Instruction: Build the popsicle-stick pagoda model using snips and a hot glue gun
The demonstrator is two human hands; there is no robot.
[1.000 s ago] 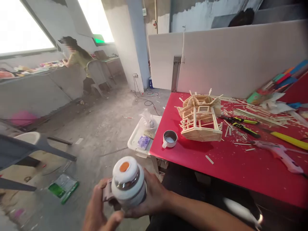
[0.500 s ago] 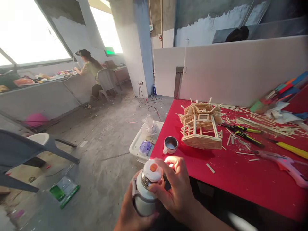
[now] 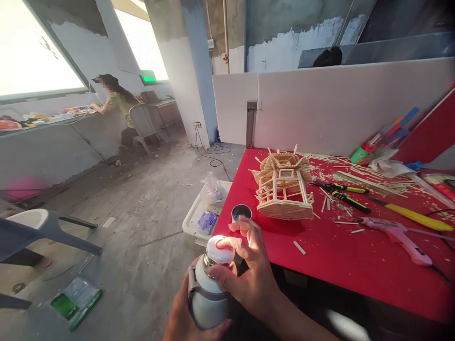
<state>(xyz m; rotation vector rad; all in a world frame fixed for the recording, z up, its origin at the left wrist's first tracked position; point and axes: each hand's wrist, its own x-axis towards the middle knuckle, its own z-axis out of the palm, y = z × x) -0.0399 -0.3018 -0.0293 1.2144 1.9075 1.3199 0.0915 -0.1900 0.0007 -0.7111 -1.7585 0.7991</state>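
I hold a white flask [image 3: 207,298] with a grey strap upright in front of me, low in the view. My left hand [image 3: 185,319] wraps its body from below. My right hand [image 3: 249,274] is closed over its white cap [image 3: 218,245], fingers gripping the top. Just beyond, on the near corner of the red table [image 3: 355,265], stands a small white cup [image 3: 241,212] with liquid in it. A house model of wooden sticks [image 3: 282,187] sits behind the cup.
Cutters with yellow-black handles [image 3: 341,194], a yellow-handled tool [image 3: 412,215], a pink glue gun [image 3: 394,233] and scattered sticks lie on the table. A white tray [image 3: 199,213] stands left of it. A grey chair [image 3: 39,227] and a green packet [image 3: 74,301] are on the left; a person sits far back.
My right hand moved from the flask's side onto its cap and now grips it. The flask has shifted right, closer to the table corner; my view swung slightly.
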